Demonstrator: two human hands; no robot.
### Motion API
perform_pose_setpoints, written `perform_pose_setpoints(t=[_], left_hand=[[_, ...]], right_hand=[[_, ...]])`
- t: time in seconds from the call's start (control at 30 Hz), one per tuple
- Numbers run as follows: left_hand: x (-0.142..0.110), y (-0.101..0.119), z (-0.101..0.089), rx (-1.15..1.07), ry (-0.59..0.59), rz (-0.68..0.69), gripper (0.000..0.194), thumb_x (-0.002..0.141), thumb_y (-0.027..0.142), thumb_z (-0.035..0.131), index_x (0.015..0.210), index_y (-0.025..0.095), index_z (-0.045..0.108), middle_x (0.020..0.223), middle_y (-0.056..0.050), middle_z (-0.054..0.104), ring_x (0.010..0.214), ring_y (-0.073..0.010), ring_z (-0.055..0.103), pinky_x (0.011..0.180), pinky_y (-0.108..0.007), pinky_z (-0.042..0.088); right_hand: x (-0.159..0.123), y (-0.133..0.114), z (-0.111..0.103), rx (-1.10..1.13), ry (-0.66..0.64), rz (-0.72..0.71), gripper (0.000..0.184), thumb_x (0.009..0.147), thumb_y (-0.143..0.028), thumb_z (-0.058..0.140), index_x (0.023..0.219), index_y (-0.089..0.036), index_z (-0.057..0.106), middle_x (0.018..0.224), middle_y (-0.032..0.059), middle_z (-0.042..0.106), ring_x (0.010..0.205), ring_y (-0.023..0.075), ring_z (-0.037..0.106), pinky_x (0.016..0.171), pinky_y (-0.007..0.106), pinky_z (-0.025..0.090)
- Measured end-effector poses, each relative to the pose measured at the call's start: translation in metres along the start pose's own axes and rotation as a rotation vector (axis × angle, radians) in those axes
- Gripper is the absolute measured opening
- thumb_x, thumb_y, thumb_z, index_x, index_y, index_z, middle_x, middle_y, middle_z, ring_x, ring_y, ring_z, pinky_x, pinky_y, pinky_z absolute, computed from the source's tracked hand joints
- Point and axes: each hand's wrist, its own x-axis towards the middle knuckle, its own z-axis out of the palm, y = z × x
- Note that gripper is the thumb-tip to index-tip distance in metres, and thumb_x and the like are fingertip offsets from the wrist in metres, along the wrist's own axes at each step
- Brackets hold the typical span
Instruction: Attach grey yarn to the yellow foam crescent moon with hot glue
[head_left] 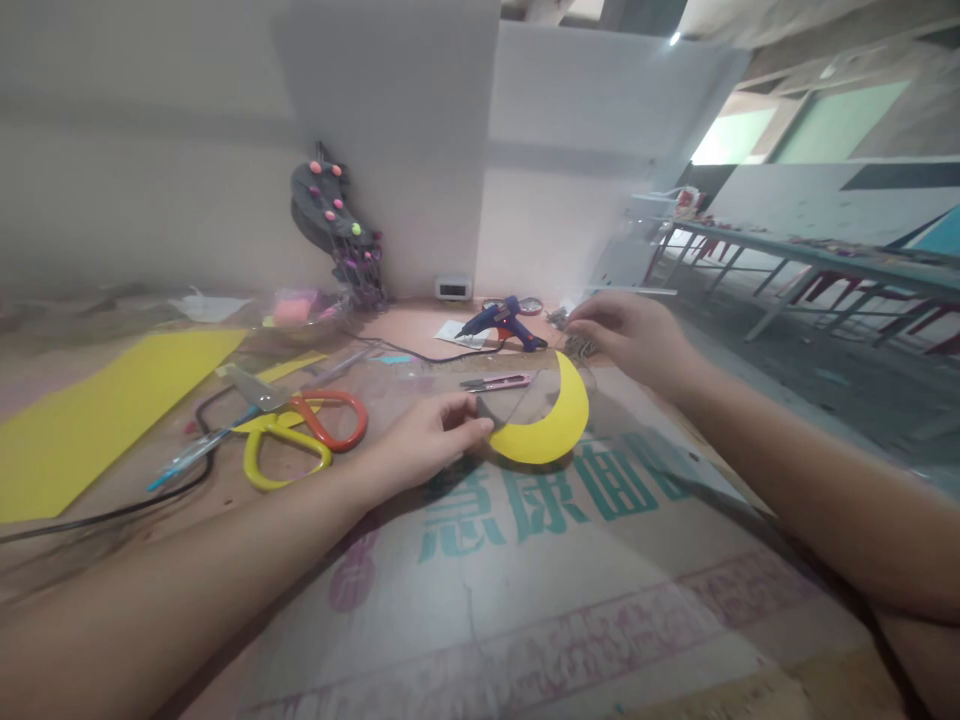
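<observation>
My left hand (431, 435) pinches the left tip of a yellow crescent cut-out (551, 425) that lies on a cardboard sheet (525, 580). A thin clear or grey sheet seems to sit with the crescent under my fingers. My right hand (630, 335) reaches over the far right of the table with its fingers curled at a small dark tangle (577, 347); what they hold is too blurred to name. A blue glue gun (504, 324) and small pink snips (499, 381) lie between my hands and the wall.
Scissors with orange and yellow handles (300, 430) lie at the left beside a blue pen (199, 452) and a black cable (135, 505). A big yellow sheet (97, 410) covers the far left. A dark beaded decoration (337, 235) leans on the wall. Long tables (810, 260) stand at right.
</observation>
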Motion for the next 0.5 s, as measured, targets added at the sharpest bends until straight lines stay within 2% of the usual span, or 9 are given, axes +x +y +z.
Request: perform_pose_setpoints(t=[0.2,0.3,0.4,0.5], left_hand=[[0.0,0.001,0.001,-0.061,-0.012,0.013,0.021,0.08,0.037,0.061,0.081,0.016,0.058,0.068,0.002,0.058,0.061,-0.0106,0.053,0.059,-0.022,0.041],[0.0,0.001,0.0,-0.079,-0.002,0.027,0.022,0.08,0.037,0.062,0.08,0.015,0.057,0.067,0.003,0.055,0.06,-0.0102,0.051,0.057,-0.022,0.04],[0.001,0.0,0.0,-0.063,0.01,0.043,0.024,0.081,0.039,0.061,0.081,0.015,0.056,0.066,0.003,0.054,0.06,-0.01,0.05,0.055,-0.021,0.039],[0.002,-0.001,0.0,-0.064,0.047,0.037,0.025,0.082,0.04,0.058,0.08,0.016,0.053,0.063,0.003,0.052,0.057,-0.0096,0.048,0.053,-0.021,0.037]], right_hand=[[-0.001,0.006,0.008,0.001,-0.015,-0.036,0.016,0.086,-0.026,0.057,0.088,-0.018,0.071,0.088,0.0064,0.07,0.079,0.0192,0.062,0.072,0.031,0.046],[-0.004,0.012,0.021,-0.013,-0.132,-0.076,0.017,0.084,-0.024,0.058,0.092,-0.018,0.072,0.093,0.0076,0.07,0.085,0.0215,0.063,0.076,0.033,0.048],[-0.009,0.016,0.034,0.051,-0.258,-0.154,0.023,0.084,-0.025,0.057,0.101,-0.02,0.072,0.103,0.0095,0.069,0.097,0.0251,0.062,0.085,0.038,0.048],[-0.016,0.007,0.04,0.2,-0.263,-0.183,0.03,0.083,-0.027,0.061,0.111,-0.022,0.069,0.118,0.0091,0.066,0.112,0.0273,0.058,0.1,0.043,0.042]])
